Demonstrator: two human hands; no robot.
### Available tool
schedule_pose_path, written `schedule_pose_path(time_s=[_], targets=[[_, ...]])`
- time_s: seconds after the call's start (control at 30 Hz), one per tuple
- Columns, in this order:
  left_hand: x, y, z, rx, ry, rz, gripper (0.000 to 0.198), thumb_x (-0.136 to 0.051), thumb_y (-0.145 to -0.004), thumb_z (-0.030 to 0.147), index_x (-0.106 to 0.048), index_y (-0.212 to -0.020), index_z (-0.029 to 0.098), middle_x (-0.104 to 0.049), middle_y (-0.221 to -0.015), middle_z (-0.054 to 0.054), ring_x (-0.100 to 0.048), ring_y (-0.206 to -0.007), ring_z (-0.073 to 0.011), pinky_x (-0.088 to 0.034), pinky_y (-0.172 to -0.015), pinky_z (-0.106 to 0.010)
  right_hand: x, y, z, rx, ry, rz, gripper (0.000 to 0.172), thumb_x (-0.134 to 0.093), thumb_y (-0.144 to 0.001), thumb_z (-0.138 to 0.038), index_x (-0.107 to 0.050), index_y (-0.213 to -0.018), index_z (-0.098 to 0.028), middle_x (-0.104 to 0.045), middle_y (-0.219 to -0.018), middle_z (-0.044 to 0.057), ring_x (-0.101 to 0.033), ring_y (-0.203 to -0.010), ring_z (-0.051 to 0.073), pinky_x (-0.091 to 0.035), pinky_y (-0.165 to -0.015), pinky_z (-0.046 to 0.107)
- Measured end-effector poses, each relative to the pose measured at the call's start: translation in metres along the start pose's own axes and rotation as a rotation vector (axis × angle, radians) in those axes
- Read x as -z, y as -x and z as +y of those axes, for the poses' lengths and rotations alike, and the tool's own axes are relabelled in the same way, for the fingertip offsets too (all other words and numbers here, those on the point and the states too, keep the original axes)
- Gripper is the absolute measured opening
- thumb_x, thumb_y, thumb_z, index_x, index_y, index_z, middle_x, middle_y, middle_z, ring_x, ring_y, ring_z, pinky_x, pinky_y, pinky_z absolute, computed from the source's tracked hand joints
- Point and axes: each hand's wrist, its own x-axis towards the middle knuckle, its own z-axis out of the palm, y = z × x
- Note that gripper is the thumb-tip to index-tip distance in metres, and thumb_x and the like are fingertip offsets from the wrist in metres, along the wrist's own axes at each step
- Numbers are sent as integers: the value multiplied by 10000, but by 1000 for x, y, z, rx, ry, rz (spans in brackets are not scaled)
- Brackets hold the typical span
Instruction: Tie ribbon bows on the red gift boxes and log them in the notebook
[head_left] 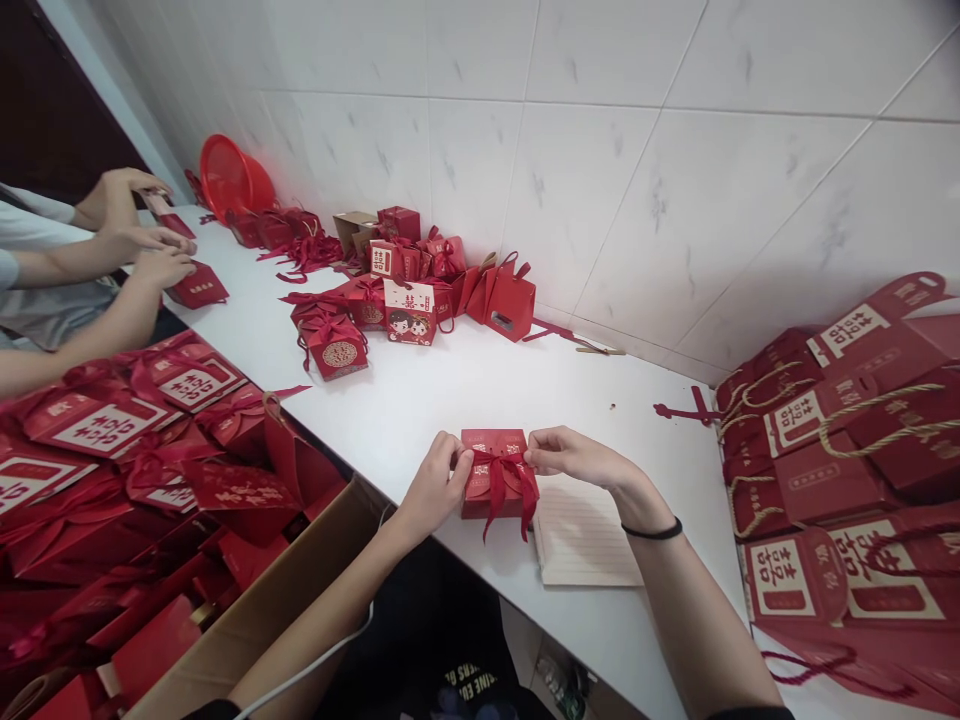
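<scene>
Two hands [439,480], red ribboned box [491,488]

Big white marbled tiles are covering the wall [600,150], thin grout lines running across it. A long white table [420,390] is sitting right up against it, soft light bouncing off its top. A dark door [45,100] is showing far left.

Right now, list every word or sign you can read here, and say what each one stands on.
"囍": white labels of the red gift bags on the right.
"囍": white labels of the red bags on the left.
"囍": white-topped box by the wall.
Gold print on the red box, whose ribbon the left hand and right hand pinch: too small.
Print on the dark clothing below: blurred.
</scene>
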Motion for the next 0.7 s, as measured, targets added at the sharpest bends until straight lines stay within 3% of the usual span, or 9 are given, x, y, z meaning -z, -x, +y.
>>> schedule_pose_path(time_s=[0.13,0.2,0.3,0.4,0.47,0.53,0.6,0.7], targets=[[12,-5,-2,103,57,-132,246,-342,-892,387,-385,-729,208,-459,-736,13,-471,-689,-137,-421,-669,-288,11,7,-1,-141,29,39,412,-640,-728,-525,-502,-653,-144,-498,-667,-12,-518,-679,114,-470,-728,276],[23,-8,0,117,40,-106,243,-367,-879,423,-416,-789,203,-494,-804,-6,-505,-759,-153,-443,-722,-316,21,14,-2,-232,112,98,430,-652,-707,-549,-544,-661,-135,-547,-696,24,-563,-737,151,-499,-734,285],[36,-11,11,-56,-58,-28,242,-472,-830,420,-458,-915,193,-504,-1011,-66,-498,-985,-203,-422,-890,-386,36,22,1,-368,308,223,384,-583,-781,-507,-563,-686,-135,-592,-732,66,-578,-726,169,-511,-642,268],[37,-11,25,-281,-175,-232,486,-645,-707,442,-483,-1100,207,-423,-1263,-117,-376,-1213,-283,-341,-1016,-448,41,21,8,-500,536,291,314,-512,-841,-410,-549,-676,-145,-620,-724,78,-567,-626,152,-464,-542,245],[31,-11,31,-343,-269,-372,693,-720,-622,446,-453,-1220,221,-334,-1375,-137,-279,-1291,-346,-300,-1041,-500,37,15,13,-505,641,262,314,-480,-854,-381,-532,-641,-157,-628,-691,68,-554,-579,141,-430,-528,241],[23,-11,30,-370,-334,-436,765,-731,-615,407,-421,-1290,221,-325,-1391,-153,-253,-1304,-372,-283,-1041,-529,27,8,16,-455,713,214,325,-449,-859,-364,-511,-607,-169,-627,-656,56,-547,-562,139,-410,-543,242],[18,-11,25,-400,-333,-436,737,-711,-648,370,-425,-1307,210,-382,-1348,-160,-302,-1277,-350,-297,-1038,-504,16,2,18,-400,758,183,299,-425,-851,-346,-502,-614,-180,-625,-642,48,-552,-575,149,-401,-566,247],[23,-11,14,-395,-263,-339,722,-724,-644,395,-475,-1285,173,-459,-1260,-170,-381,-1211,-312,-325,-1033,-445,4,-7,24,-306,759,148,247,-375,-826,-348,-508,-683,-197,-633,-668,41,-576,-636,176,-400,-597,256]])
